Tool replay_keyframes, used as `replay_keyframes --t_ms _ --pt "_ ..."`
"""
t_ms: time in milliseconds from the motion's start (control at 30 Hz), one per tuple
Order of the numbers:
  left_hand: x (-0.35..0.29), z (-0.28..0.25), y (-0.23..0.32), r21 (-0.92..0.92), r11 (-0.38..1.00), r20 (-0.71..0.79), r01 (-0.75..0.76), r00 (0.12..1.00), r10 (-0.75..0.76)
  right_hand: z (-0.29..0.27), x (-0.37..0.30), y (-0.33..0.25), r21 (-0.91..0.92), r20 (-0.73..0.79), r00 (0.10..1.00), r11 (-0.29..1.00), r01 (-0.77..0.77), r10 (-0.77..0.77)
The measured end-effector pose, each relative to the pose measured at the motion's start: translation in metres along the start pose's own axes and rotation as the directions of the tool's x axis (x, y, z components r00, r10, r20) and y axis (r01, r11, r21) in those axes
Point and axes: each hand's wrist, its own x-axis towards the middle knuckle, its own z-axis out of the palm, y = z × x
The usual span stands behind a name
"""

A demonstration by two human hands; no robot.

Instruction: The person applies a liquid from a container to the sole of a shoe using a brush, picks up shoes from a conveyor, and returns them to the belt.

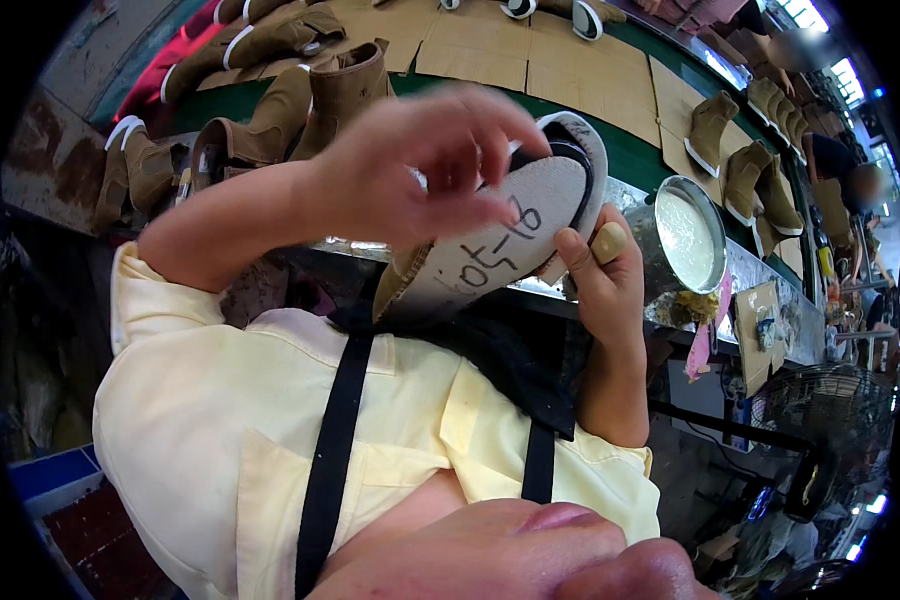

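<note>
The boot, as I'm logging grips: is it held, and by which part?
The right hand seemingly holds the boot by its sole's rim. The left hand is blurred; whether it holds anything cannot be told.

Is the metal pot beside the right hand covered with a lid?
No, the metal pot beside the right hand has an open mouth, with pale liquid visible inside.

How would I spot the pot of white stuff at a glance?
Find the green bench spread with cardboard sheets. At its near edge, just right of the person's right hand, is a round metal pot. Unlike the brown boots nearby, it holds white liquid.
</note>
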Motion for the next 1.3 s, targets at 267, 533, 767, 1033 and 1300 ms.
replay_keyframes --t_ms 267,533,767,1033,1300 --pt "0.006 0.021 -0.079 -0.658 0.602 0.241 0.452 0.884 -0.401 -0.002 0.000 0.006 -0.030 0.033 0.999 0.999 0.038 -0.037" --pt "-0.027 0.031 -0.097 -0.551 0.586 0.654 0.594 0.743 -0.138 -0.006 -0.004 0.013 0.097 -0.030 0.999 0.995 -0.019 0.022" --pt "-0.023 0.037 -0.066 -0.553 0.556 0.546 0.621 0.774 -0.321 -0.022 -0.014 0.004 -0.322 -0.072 0.993 0.945 0.062 -0.089" --pt "-0.007 0.018 -0.063 -0.553 0.655 0.243 0.515 0.852 -0.465 -0.120 -0.032 -0.044 -0.582 -0.648 0.544 0.807 0.099 -0.534" --pt "-0.016 0.071 -0.057 -0.772 0.495 0.066 0.398 0.825 -0.561 -0.169 -0.011 0.015 -0.387 -0.651 0.741 0.912 -0.134 -0.168"
